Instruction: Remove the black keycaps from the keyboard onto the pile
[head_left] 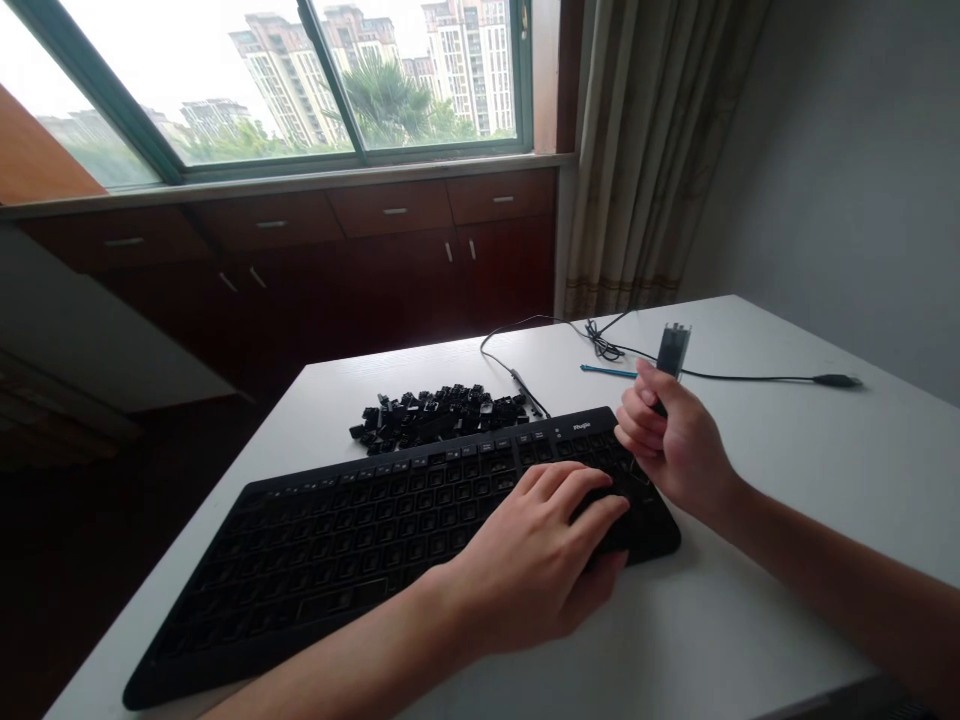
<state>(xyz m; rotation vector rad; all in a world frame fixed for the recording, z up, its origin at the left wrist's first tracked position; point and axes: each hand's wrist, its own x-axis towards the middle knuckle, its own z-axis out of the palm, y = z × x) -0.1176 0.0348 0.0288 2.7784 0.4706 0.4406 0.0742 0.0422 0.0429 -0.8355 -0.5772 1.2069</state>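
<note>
A black keyboard (390,530) lies slantwise on the white table, its key places mostly bare of keycaps. My left hand (551,535) rests across its right part, fingers apart and slightly bent over the number-pad area; what lies under the palm is hidden. Above the keyboard's right end, my right hand (667,435) is closed around a small dark grey tool (673,350) with a flat, notched upper end. Its lower part is mostly covered by my fingers, and its exact kind does not show. Behind the keyboard sits a heap of loose black keycaps (439,412).
The keyboard's black cable (600,345) lies bundled at the back, with its plug (838,381) toward the right. A thin blue stick (609,371) lies near my right hand. Beyond the white table (810,470) are cabinets (382,280), a window and a curtain (637,150).
</note>
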